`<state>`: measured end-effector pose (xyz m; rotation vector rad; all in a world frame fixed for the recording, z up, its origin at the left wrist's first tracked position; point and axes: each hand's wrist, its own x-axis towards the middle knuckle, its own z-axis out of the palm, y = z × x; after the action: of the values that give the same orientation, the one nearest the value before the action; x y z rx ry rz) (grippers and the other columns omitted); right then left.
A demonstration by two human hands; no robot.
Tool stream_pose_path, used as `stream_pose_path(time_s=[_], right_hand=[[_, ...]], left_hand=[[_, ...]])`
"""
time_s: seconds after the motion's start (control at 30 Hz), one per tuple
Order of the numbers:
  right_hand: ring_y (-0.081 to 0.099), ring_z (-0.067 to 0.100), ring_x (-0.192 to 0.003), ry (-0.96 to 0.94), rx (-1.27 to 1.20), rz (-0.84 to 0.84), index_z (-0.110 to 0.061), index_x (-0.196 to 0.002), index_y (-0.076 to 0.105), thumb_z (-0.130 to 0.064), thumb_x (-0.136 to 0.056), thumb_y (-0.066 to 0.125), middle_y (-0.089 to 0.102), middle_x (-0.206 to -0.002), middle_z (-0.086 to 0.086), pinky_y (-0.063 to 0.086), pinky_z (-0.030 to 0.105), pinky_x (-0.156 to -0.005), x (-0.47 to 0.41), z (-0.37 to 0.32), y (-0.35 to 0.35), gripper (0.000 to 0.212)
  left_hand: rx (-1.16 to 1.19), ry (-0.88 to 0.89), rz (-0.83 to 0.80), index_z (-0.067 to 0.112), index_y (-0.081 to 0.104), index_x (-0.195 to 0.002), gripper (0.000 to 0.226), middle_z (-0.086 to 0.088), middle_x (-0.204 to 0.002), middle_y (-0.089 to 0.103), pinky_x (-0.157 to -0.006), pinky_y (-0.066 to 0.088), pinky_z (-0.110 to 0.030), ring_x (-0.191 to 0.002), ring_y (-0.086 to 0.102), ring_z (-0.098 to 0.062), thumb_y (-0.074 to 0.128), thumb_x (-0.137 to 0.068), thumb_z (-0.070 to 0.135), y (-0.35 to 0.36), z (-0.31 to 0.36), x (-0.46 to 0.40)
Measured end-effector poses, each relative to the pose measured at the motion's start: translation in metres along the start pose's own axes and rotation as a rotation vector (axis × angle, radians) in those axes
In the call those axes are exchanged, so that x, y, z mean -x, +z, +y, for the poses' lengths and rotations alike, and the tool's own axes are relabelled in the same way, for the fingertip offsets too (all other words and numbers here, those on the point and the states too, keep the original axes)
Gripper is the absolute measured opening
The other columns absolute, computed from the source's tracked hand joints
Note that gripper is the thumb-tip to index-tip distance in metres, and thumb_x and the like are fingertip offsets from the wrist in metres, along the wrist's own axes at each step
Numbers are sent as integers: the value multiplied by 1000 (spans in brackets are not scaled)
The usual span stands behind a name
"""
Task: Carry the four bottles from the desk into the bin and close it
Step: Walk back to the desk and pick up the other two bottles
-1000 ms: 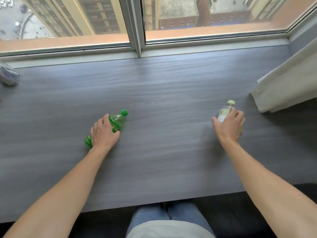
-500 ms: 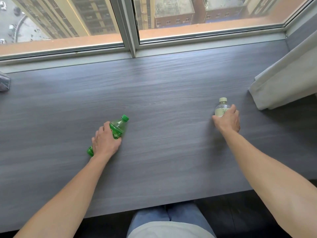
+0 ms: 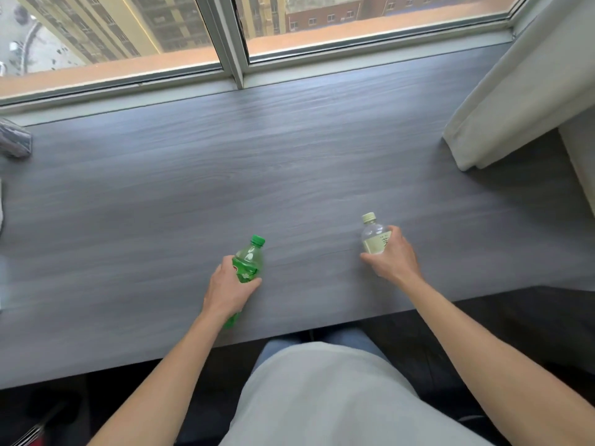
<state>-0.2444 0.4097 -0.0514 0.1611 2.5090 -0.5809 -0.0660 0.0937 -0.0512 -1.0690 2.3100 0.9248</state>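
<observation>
My left hand [image 3: 227,289] is wrapped around a green plastic bottle [image 3: 248,262] with a green cap, held tilted just above the grey desk [image 3: 289,175] near its front edge. My right hand [image 3: 394,257] grips a small clear bottle [image 3: 373,235] with a pale label and cream cap, cap pointing away from me. No bin and no other bottles are in view.
A window runs along the desk's far edge. A pale curtain [image 3: 515,101] hangs over the desk's right end. A crumpled grey object [image 3: 14,141] lies at the far left. My lap and a dark floor show below the desk's front edge.
Both hands have drawn their bottles back toward me and closer together, lifting them off the desk. The view has shifted back, showing more of my lap.
</observation>
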Motion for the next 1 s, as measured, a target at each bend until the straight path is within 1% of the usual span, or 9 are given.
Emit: stream_pose_path(time_s=[0.13,0.23,0.33,0.47,0.63,0.7,0.8,0.87,1.0], right_hand=[[60,18,-84,-12,-55,-116,-31,-132,35,-50,-63,76,61,-102,-5,52,33,-62,57,26,5,83],[62,17,-84,0,-104,-190,-33,-137,32,-49,-65,78,61,-104,-5,55,30,-59,84,44,8,87],[62,18,-88,11,-80,-196,-30,-136,35,-50,-64,79,60,-105,-5,59,37,-72,105,59,11,87],[62,16,-90,129,-217,-143,-30,-133,37,-48,-62,81,58,-105,-7,60,41,-76,136,80,19,85],[57,-1,-82,365,-412,-45,-34,-132,40,-46,-59,81,56,-96,-22,45,17,-55,200,119,51,84],[58,-2,-79,467,-476,-9,-36,-131,42,-45,-59,81,58,-96,-20,42,11,-44,222,138,62,82],[64,11,-79,573,-435,-5,-35,-128,43,-44,-57,82,63,-99,-9,51,23,-53,256,154,89,81],[66,19,-81,794,-558,50,-31,-128,46,-42,-57,84,64,-97,-7,54,30,-64,315,191,109,81],[71,30,-77,971,-697,68,-21,-121,48,-31,-64,88,69,-94,5,61,45,-69,365,210,145,70]], left_hand=[[11,8,-114,34,45,-109,54,8,-97,63,-62,43,-33,-88,59,-19,71,-69,59,14,-16,46],[-18,9,-181,37,44,-104,51,14,-92,61,-57,41,-27,-80,56,-1,70,-68,60,21,-28,64],[-70,25,-230,37,44,-101,49,13,-91,62,-57,43,-28,-79,58,-1,71,-67,59,26,-42,74],[-142,76,-312,35,45,-104,51,10,-92,64,-58,46,-31,-79,63,-8,71,-66,59,28,-50,77],[-262,217,-401,31,48,-103,50,10,-90,64,-62,50,-32,-79,62,-8,73,-67,54,35,-47,74],[-342,285,-432,27,48,-105,51,9,-90,64,-68,53,-35,-81,63,-13,74,-68,52,44,-30,71],[-407,356,-475,25,48,-107,54,6,-94,64,-70,51,-38,-86,62,-20,74,-69,53,51,-12,63],[-557,523,-563,27,47,-107,54,6,-94,63,-68,50,-37,-85,61,-20,73,-67,54,86,28,80],[-589,622,-628,31,46,-104,53,12,-90,61,-65,43,-34,-84,59,-19,72,-65,56,114,72,89]])
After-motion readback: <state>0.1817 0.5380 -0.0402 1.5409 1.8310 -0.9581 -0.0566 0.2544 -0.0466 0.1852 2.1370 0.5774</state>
